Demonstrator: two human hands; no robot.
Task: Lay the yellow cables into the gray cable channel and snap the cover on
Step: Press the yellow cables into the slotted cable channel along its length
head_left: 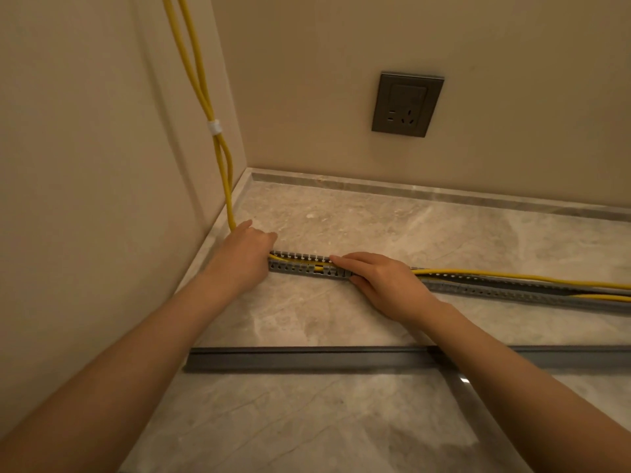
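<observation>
1. Locate the gray slotted cable channel (pixel 300 268). It lies on the stone surface (pixel 341 421) at mid-frame, with its long axis running from the left corner out to the right edge.
2. Locate the yellow cables (pixel 209 110). They drop down the wall at upper left, bound by a white tie (pixel 214 127), then bend into the channel's left end. Toward the right edge one strand rides above the channel walls, so judge that stretch as not yet seated.
3. Check your hands, which are apart on the channel.
   - Your left hand (pixel 244 256) covers the left end, where the cables bend. Whether it grips them cannot be told.
   - Your right hand (pixel 389 285) lies flat along the channel with its fingers straight, pressing down.
4. Note that the unseated stretch lies to the right of both hands. Your right hand is nearer, so the next press likely works rightward along the axis.
5. The dark gray cover (pixel 307 361) lies parallel at lower frame, well apart from the channel and not yet fitted.
</observation>
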